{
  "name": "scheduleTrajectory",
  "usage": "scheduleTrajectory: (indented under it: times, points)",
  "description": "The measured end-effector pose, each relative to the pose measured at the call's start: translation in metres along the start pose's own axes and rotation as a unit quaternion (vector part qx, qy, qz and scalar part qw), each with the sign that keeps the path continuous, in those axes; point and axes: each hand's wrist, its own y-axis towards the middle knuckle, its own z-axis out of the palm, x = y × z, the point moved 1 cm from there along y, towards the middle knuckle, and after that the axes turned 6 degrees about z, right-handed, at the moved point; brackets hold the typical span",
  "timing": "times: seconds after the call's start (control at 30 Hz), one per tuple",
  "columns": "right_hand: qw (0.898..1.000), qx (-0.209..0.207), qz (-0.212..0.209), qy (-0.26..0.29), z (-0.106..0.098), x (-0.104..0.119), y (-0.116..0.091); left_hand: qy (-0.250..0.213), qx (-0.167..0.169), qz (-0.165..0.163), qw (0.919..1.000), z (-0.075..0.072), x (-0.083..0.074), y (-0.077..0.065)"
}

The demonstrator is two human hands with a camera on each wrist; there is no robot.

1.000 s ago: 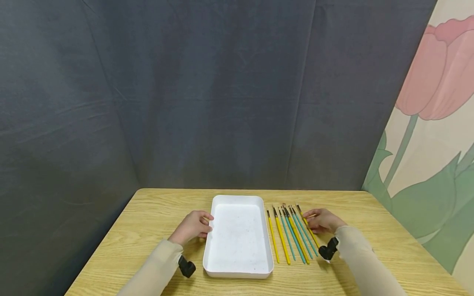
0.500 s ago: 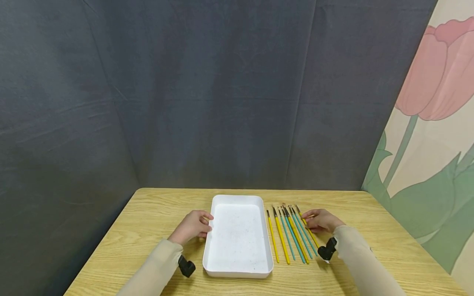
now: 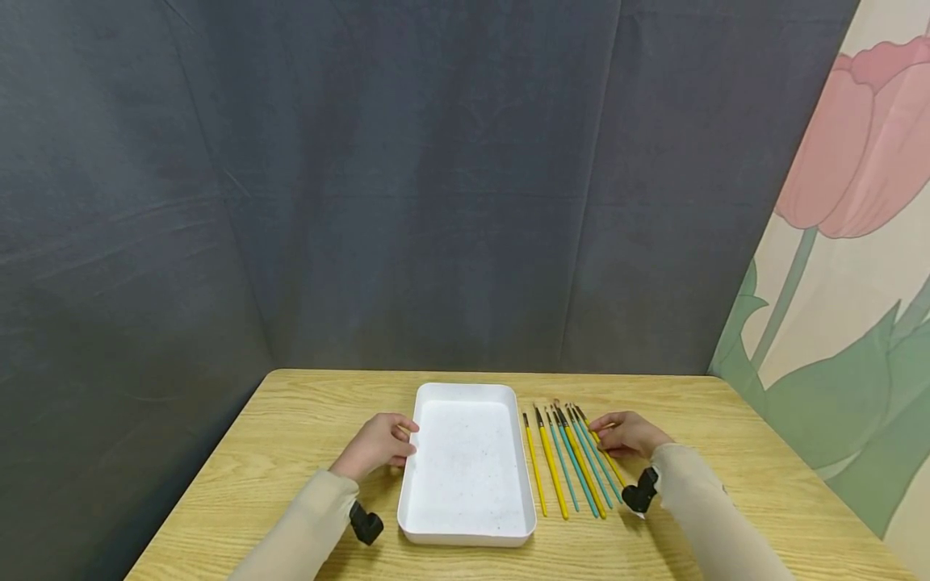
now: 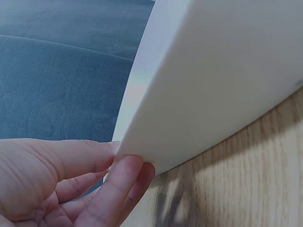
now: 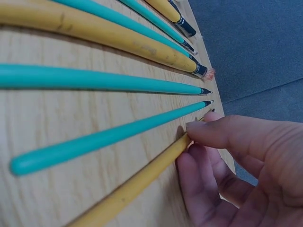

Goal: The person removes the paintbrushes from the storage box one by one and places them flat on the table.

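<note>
A white tray [image 3: 465, 539] lies on the wooden table, its long side next to my left hand [image 3: 378, 445]. In the left wrist view, thumb and fingers [image 4: 116, 189] pinch the tray's side [image 4: 208, 90] near its rim. To the right of the tray several yellow and teal paintbrushes [image 3: 557, 476] lie side by side, bristles pointing away. My right hand [image 3: 630, 436] pinches the rightmost yellow paintbrush [image 5: 135, 184] between thumb and fingertips, near its bristle end. That brush lies slanted beside a teal paintbrush [image 5: 99, 141]; its bristles are mostly hidden by the thumb.
The light wooden table [image 3: 305, 420] reaches back to a dark curtain [image 3: 436, 202]. A wall with a painted tulip [image 3: 835, 153] stands on the right. Black wrist cameras are strapped to both sleeves.
My right hand has moved slightly left, bringing the top of the rightmost yellow paintbrush closer to the neighbouring teal ones. The left hand and the tray have stayed put.
</note>
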Motion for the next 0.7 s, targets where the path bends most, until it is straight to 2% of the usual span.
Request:
scheduleTrajectory:
  times: [0.7]
  points:
    - [1.0, 0.009, -0.002, 0.007, -0.0012, -0.0026, 0.0025, -0.001, 0.006, 0.008, 0.9999, -0.0007, -0.0003, -0.002]
